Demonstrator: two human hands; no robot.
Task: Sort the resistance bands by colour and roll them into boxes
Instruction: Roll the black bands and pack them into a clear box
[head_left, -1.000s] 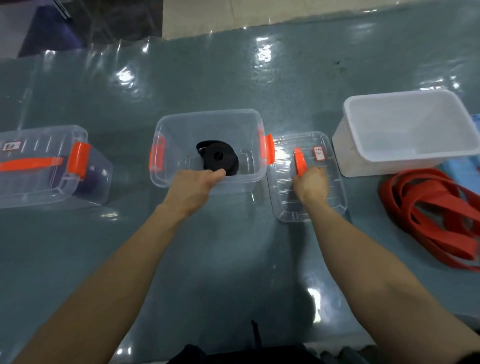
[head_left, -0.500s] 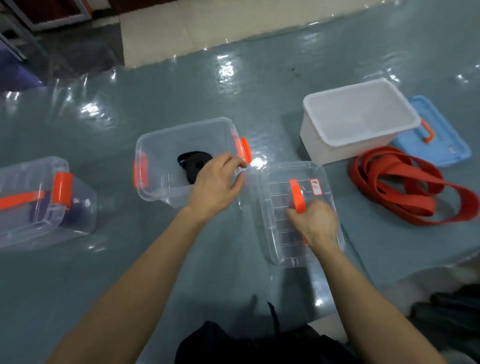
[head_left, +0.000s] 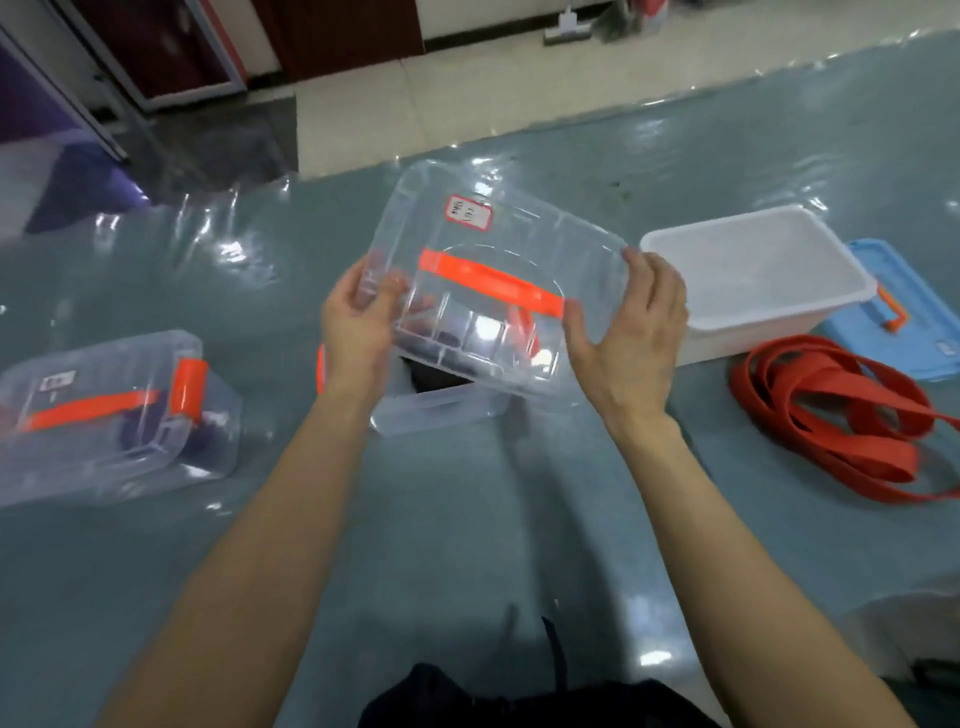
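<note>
I hold a clear lid (head_left: 524, 234) with an orange handle and a red-edged label, tilted in the air over a clear box (head_left: 441, 408). My left hand (head_left: 356, 325) grips its left edge and my right hand (head_left: 631, 338) its right edge. The box beneath holds a rolled black band (head_left: 431, 371), mostly hidden by the lid. A loose pile of red bands (head_left: 841, 415) lies on the table to the right. At the left, a closed clear box (head_left: 111, 415) with orange clips holds something dark purple.
An open white box (head_left: 763, 317) stands at the right, with a blue lid (head_left: 898, 306) lying behind it. The grey-green table top is covered in shiny film. Tiled floor and dark furniture lie beyond the far edge.
The lid lay flat on the table under my right hand. Now both hands have lifted it and hold it tilted over the box with the black band. My view has shifted.
</note>
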